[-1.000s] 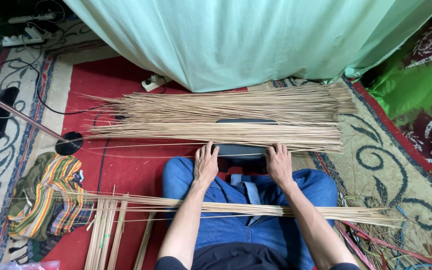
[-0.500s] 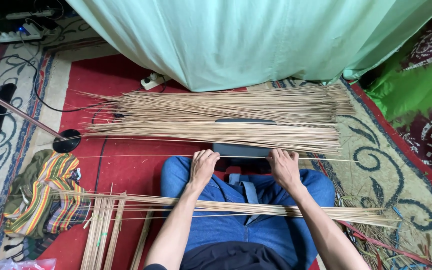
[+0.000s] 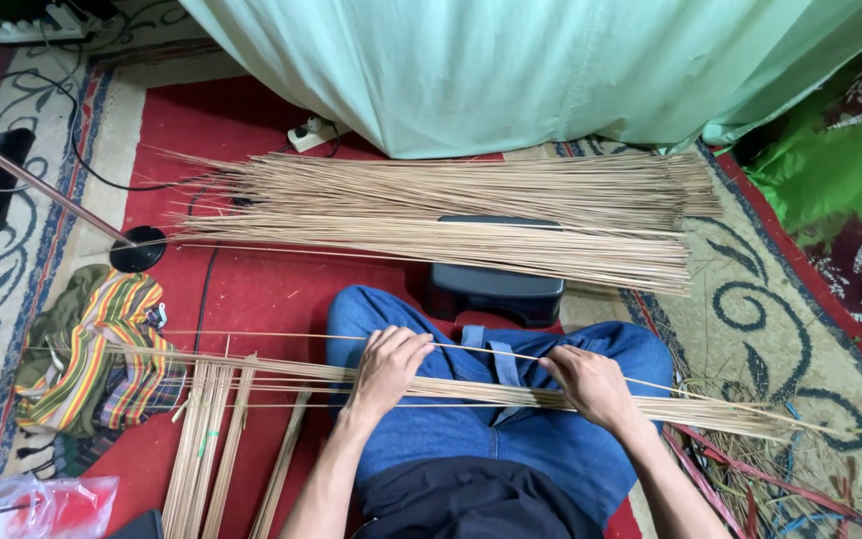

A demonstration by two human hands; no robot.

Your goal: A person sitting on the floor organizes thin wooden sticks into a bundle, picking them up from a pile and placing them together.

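Note:
I sit cross-legged in blue trousers on a red carpet. A bundle of thin pale sticks (image 3: pixel 491 391) lies across my lap, running left to right. My left hand (image 3: pixel 388 367) rests on it with fingers curled over the sticks. My right hand (image 3: pixel 591 384) grips the same bundle further right. One single stick (image 3: pixel 281 335) lies a little above the bundle, passing by my left fingers. A large heap of long pale sticks (image 3: pixel 451 215) lies ahead, beyond my knees, partly over a low black stool (image 3: pixel 496 289).
A pale green cloth (image 3: pixel 511 70) hangs at the back. A striped cloth (image 3: pixel 102 354) lies left, with short flat strips (image 3: pixel 207 449) beside it. A round black stand base (image 3: pixel 138 250) with a slanting pole, cables and a power strip (image 3: pixel 313 133) sit at left.
Both hands have come back from the stool's edge toward my lap and now lie on the bundle across my legs. The view has tilted slightly.

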